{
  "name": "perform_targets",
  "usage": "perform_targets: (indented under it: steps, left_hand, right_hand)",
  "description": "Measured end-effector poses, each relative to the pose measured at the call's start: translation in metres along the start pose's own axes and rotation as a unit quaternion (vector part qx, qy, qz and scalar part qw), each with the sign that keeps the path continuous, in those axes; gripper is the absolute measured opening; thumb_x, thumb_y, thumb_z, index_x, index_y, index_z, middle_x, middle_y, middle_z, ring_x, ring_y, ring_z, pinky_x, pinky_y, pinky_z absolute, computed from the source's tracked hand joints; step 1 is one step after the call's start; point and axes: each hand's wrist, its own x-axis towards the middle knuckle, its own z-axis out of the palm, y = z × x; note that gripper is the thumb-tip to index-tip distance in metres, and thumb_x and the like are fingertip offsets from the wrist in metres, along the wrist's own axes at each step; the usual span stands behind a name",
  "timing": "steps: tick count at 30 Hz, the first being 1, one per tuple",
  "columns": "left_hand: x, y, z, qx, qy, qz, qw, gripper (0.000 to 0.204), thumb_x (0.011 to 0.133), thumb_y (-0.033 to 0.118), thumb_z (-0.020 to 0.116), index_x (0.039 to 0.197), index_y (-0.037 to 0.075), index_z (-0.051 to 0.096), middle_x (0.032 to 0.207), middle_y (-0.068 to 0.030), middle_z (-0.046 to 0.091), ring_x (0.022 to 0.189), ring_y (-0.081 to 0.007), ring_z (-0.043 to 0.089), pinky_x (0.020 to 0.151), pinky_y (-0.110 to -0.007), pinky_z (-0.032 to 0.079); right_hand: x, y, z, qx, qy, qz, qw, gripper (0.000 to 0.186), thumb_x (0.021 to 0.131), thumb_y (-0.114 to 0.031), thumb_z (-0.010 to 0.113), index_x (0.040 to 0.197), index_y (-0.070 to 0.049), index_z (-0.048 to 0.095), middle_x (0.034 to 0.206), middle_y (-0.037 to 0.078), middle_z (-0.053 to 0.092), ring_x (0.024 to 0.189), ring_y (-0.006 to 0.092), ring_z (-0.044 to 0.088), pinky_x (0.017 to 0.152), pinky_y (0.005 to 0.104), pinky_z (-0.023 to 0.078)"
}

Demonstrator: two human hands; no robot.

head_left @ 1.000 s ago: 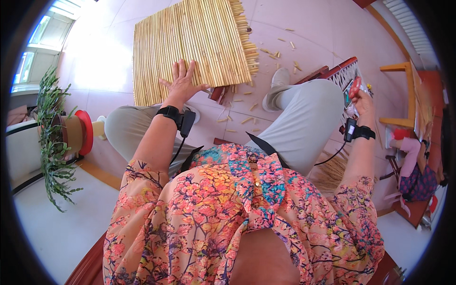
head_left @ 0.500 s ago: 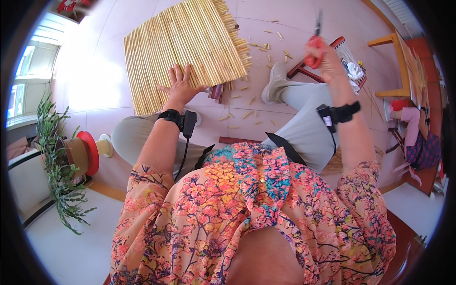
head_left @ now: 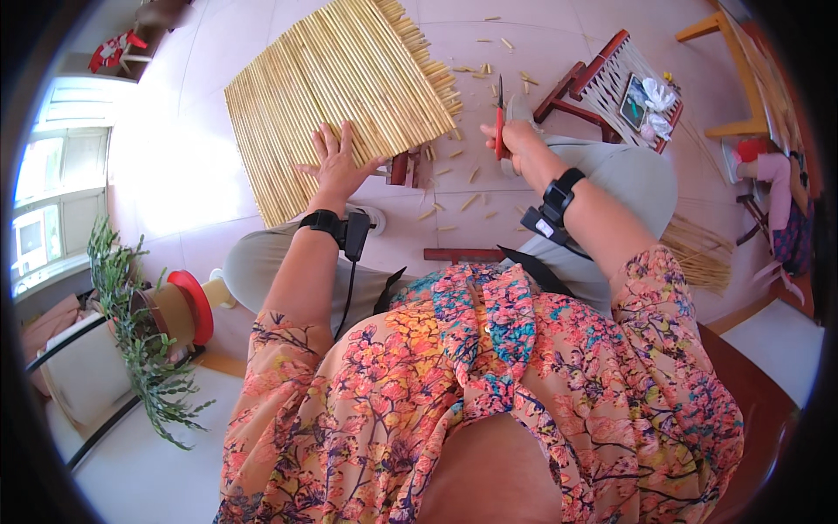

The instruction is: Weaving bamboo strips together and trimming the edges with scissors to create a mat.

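A panel of pale yellow reed stalks (head_left: 305, 92) laid side by side slants across the upper left, with uneven ends along its right edge. My left hand (head_left: 339, 170) rests on its near part, fingers spread and flat. To the right of the panel, my right hand (head_left: 525, 147) grips red-handled scissors (head_left: 499, 131), their dark blades pointing away from me. The scissors are apart from the reed ends. Part of a dark red wooden stool (head_left: 403, 168) shows beneath the panel's near right corner.
Short cut reed pieces (head_left: 470, 201) are strewn over the pale tiled floor. A folding stool with a corded seat (head_left: 602, 83) bears a phone-like device and white crumpled things. Loose stalks (head_left: 698, 253) lie at right. A trailing green plant (head_left: 144, 332) hangs at left; another person sits far right.
My right hand has swung left and down with the scissors, from above the corded stool to near the reed ends. My left hand stays on the panel.
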Motion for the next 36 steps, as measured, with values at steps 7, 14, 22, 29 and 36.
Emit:
perform_targets:
  steps: [7, 14, 22, 29, 36]
  left_hand:
    - [0.015, 0.014, -0.012, 0.004, -0.042, -0.005, 0.999, 0.097, 0.066, 0.068, 0.055, 0.141, 0.022, 0.013, 0.146, -0.0164, 0.003, 0.135, -0.0327, -0.002, 0.089, -0.075, 0.002]
    - [0.033, 0.024, -0.039, -0.052, -0.088, -0.024, 0.995, 0.083, 0.074, 0.063, 0.052, 0.139, 0.021, 0.022, 0.144, -0.0185, 0.014, 0.134, -0.0339, 0.005, 0.092, -0.073, 0.005]
    - [0.081, 0.035, -0.017, -0.127, 0.094, -0.079, 0.984, 0.077, 0.082, 0.062, 0.036, 0.139, 0.013, 0.020, 0.143, -0.0206, 0.017, 0.134, -0.0352, 0.008, 0.100, -0.063, 0.004]
    - [0.059, 0.050, -0.029, -0.023, 0.133, -0.083, 0.987, 0.076, 0.083, 0.059, 0.036, 0.139, 0.010, 0.020, 0.143, -0.0215, 0.015, 0.133, -0.0369, 0.005, 0.100, -0.063, 0.004]
    - [0.038, 0.043, -0.044, 0.001, 0.172, -0.081, 0.982, 0.077, 0.082, 0.061, 0.034, 0.139, 0.010, 0.022, 0.142, -0.0214, 0.017, 0.133, -0.0362, 0.009, 0.099, -0.063, 0.008]
  right_hand:
    - [0.014, -0.020, 0.000, -0.029, 0.042, -0.043, 0.998, 0.023, 0.076, -0.020, 0.070, 0.084, -0.004, 0.056, 0.065, 0.004, 0.056, 0.054, 0.0135, 0.053, 0.050, 0.0269, 0.041]
    - [0.005, 0.014, -0.002, -0.066, -0.015, -0.058, 0.996, 0.041, 0.079, -0.047, 0.060, 0.081, -0.007, 0.052, 0.064, 0.003, 0.052, 0.053, 0.0125, 0.049, 0.051, 0.0260, 0.039]
    - [-0.023, 0.033, 0.024, 0.040, -0.156, -0.047, 0.986, 0.063, 0.074, -0.073, 0.042, 0.073, -0.011, 0.050, 0.058, 0.000, 0.044, 0.053, 0.0114, 0.043, 0.054, 0.0240, 0.035]
    - [-0.038, 0.024, 0.025, -0.092, -0.220, -0.128, 0.963, 0.050, 0.079, -0.062, 0.049, 0.070, -0.013, 0.045, 0.062, -0.004, 0.036, 0.055, 0.0083, 0.034, 0.053, 0.0226, 0.033]
    - [-0.040, 0.028, 0.039, -0.128, -0.160, -0.198, 0.959, 0.056, 0.078, -0.059, 0.055, 0.089, -0.004, 0.051, 0.075, 0.002, 0.048, 0.071, 0.0107, 0.044, 0.068, 0.0253, 0.041]
